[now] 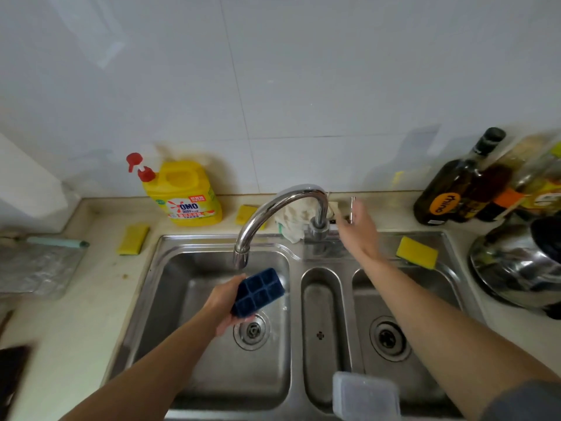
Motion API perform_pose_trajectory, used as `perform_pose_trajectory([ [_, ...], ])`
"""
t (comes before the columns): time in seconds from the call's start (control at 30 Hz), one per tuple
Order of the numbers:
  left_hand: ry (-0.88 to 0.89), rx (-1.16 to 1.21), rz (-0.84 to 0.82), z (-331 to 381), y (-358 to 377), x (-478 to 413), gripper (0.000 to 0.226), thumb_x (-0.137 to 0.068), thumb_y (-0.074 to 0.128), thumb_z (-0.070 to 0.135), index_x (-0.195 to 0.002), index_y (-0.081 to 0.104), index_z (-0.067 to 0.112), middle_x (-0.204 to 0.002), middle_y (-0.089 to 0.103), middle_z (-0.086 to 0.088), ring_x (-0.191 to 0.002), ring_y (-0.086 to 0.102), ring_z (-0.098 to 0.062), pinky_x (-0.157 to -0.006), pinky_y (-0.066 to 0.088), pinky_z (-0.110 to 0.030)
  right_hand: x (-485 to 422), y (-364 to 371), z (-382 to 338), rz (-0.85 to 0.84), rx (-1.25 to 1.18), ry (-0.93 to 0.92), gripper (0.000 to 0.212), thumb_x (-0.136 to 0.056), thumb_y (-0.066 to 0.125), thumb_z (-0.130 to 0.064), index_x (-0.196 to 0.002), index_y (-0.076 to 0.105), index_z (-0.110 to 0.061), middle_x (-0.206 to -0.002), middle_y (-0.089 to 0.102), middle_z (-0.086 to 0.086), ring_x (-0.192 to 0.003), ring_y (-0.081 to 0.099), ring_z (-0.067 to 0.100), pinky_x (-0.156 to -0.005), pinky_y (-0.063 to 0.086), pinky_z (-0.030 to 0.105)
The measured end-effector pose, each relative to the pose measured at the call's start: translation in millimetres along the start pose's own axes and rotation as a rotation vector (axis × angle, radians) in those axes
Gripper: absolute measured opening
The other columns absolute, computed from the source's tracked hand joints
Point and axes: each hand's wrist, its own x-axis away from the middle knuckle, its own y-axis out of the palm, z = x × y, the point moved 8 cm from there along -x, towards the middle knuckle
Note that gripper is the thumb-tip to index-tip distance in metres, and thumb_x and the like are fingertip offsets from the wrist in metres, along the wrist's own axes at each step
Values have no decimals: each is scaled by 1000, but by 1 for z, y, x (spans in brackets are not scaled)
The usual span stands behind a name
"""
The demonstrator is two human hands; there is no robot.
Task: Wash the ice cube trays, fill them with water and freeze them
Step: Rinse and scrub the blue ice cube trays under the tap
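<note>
Closest to the front rim of the steel sink (212,242), a pale grey plastic box (365,396) lies across the edge where the narrow middle trough meets the right basin; both forearms reach out past it. Over the left basin (188,314), just above its drain (251,329), the left hand (226,305) holds the dark blue ice cube tray (259,291); its fingers are curled round one short end, and the tray is tilted with its cells facing up toward the spout of the tap (273,208), close under it but apart. The right hand (359,230) stretches to the back rim, fingers straight and loosely spread, just beside the upright lever (352,209); whether it touches, I cannot tell. A yellow sponge (416,252) rests on the sink's back right corner; a crumpled cloth (293,221) is bunched behind the tap. The cream bench (91,299) lies broad to the left, carrying a second sponge (133,239); to the right it is crowded by a steel pot (513,268) and dark bottles (455,189). A yellow detergent bottle (185,192) stands against the white tiled wall (273,86).
</note>
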Motion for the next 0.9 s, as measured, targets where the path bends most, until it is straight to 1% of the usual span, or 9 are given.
perform_pose_trajectory([
  [0.07,-24,-8,-19,-1,5,4,28,-98,60,35,-109,67,10,-85,77,-17,-73,74,-31,-58,60,-37,25,12,0,-19,-22,-20,38,-97,57,-18,-134,52,-14,-138,59,8,-120,57,23,-95,43,33],
  [0.17,8,-107,-53,3,7,8,31,-96,63,38,-108,68,11,-99,74,-20,-87,73,-36,-61,60,-39,68,49,7,-204,19,-3,28,-98,57,-23,-125,61,-16,-123,67,1,-108,62,15,-82,43,27],
  [0.23,94,-212,-76,11,5,9,28,-95,64,40,-101,74,14,-96,74,-16,-87,73,-33,-64,61,-40,94,78,14,-347,59,15,34,-99,57,-33,-130,61,-20,-123,66,-5,-112,62,12,-83,44,25],
  [0.33,291,-383,-117,28,3,12,21,-94,67,40,-90,79,23,-87,77,-4,-85,73,-24,-73,63,-41,123,109,24,-467,54,50,49,-96,58,-47,-139,56,-23,-130,61,-8,-118,58,9,-93,44,27],
  [0.47,517,-600,-228,43,5,25,8,-93,69,31,-90,75,33,-88,75,12,-83,69,-3,-70,51,-16,137,122,29,-472,13,97,60,-92,62,-52,-143,54,-21,-131,63,-6,-117,60,8,-102,49,31],
  [0.6,671,-782,-319,50,7,33,9,-92,70,27,-98,68,33,-100,69,12,-92,65,-3,-82,51,-20,147,130,32,-489,45,87,59,-94,69,-34,-147,50,-17,-131,63,-2,-116,62,9,-100,50,27],
  [0.67,753,-858,-360,53,11,37,14,-90,73,26,-103,69,29,-108,65,9,-99,61,-5,-88,48,-21,154,131,32,-499,74,61,63,-93,72,-28,-149,47,-16,-137,58,2,-122,59,13,-106,50,33],
  [0.8,886,-953,-385,56,14,46,27,-85,77,26,-112,72,26,-120,58,13,-110,54,-1,-97,40,-12,169,132,26,-513,112,13,69,-90,76,-18,-149,42,-13,-139,53,4,-124,59,19,-107,50,40],
  [0.9,1013,-1096,-445,52,20,55,34,-91,72,35,-123,67,25,-140,49,9,-127,46,-6,-109,40,-28,173,126,22,-463,205,-24,70,-88,78,-18,-149,43,-13,-134,54,-1,-119,58,14,-98,51,21],
])
